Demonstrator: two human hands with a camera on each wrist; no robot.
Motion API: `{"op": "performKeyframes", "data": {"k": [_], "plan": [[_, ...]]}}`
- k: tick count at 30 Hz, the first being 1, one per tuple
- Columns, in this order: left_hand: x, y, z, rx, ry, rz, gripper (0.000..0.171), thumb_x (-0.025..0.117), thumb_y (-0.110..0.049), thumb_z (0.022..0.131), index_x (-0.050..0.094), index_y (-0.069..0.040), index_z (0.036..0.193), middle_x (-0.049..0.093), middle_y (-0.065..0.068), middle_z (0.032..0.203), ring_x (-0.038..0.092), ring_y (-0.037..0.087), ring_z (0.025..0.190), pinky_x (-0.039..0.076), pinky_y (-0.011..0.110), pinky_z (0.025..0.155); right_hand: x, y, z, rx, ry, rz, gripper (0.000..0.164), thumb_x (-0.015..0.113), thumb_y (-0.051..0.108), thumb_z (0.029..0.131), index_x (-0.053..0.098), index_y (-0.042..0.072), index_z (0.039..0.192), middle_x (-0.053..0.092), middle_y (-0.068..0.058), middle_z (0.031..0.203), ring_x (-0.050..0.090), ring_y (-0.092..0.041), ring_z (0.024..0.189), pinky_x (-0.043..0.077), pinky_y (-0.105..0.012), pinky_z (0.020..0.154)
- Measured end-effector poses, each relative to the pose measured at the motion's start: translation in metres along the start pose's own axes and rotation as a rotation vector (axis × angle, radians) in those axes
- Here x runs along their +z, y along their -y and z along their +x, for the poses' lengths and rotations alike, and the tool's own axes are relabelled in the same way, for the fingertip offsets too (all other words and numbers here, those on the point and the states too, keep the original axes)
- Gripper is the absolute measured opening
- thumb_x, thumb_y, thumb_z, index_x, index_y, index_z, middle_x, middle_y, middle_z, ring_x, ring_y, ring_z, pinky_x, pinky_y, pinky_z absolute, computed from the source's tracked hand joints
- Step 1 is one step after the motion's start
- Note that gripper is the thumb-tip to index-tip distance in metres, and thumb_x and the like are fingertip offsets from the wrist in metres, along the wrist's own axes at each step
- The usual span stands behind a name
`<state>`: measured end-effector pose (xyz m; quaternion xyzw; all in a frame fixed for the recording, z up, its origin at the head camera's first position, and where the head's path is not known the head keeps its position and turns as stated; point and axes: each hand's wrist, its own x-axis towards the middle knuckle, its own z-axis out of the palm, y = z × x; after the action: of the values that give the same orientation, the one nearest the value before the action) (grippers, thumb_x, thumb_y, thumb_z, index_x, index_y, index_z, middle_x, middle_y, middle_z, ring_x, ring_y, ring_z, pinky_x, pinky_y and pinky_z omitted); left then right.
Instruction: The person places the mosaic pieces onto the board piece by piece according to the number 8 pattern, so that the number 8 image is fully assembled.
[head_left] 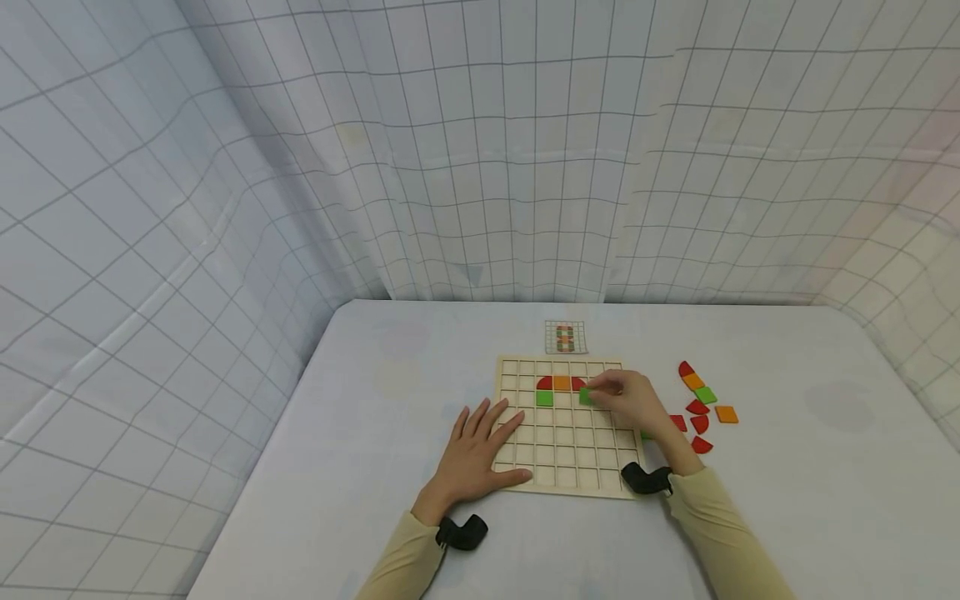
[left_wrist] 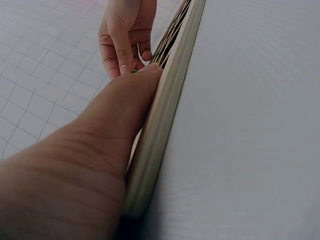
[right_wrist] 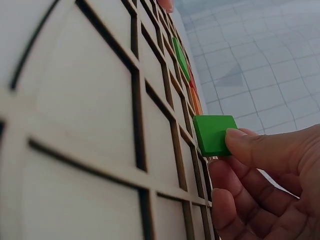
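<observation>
A wooden grid board (head_left: 555, 433) lies on the white table. My right hand (head_left: 624, 396) pinches a green square tile (right_wrist: 215, 135) between thumb and fingers, right at the grid near its upper right. In the row above sit a red quarter-circle tile (head_left: 545, 383), an orange square tile (head_left: 562, 383) and another red quarter-circle (head_left: 577, 383). A second green square (head_left: 544, 398) fills a cell below the left red one. My left hand (head_left: 472, 454) rests with spread fingers on the board's left edge; in the left wrist view its thumb (left_wrist: 135, 90) lies along the rim.
Right of the board lie several loose tiles: red quarter-circles (head_left: 697, 407), an orange square (head_left: 726, 414) and a green square (head_left: 705, 395). Some sit partly behind the right forearm. A small pattern card (head_left: 565, 337) lies beyond the board's far edge. White gridded curtains (head_left: 510, 167) surround the table.
</observation>
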<state>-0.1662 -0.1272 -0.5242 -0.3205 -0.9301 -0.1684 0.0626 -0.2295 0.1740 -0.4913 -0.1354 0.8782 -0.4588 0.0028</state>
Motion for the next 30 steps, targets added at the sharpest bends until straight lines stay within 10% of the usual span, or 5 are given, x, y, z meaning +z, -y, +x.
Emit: {"op": "performKeyframes", "data": {"k": [30], "plan": [[-0.003, -0.002, 0.001, -0.023, 0.022, -0.011, 0.082, 0.056, -0.064, 0.084, 0.034, -0.020, 0.149, 0.023, 0.008, 0.154, 0.015, 0.033, 0.141, 0.008, 0.056, 0.109, 0.008, 0.013, 0.005, 0.050, 0.067, -0.126, 0.007, 0.073, 0.012, 0.084, 0.072, 0.007, 0.089, 0.061, 0.002, 0.075, 0.055, -0.015, 0.071, 0.045, -0.033, 0.066]]}}
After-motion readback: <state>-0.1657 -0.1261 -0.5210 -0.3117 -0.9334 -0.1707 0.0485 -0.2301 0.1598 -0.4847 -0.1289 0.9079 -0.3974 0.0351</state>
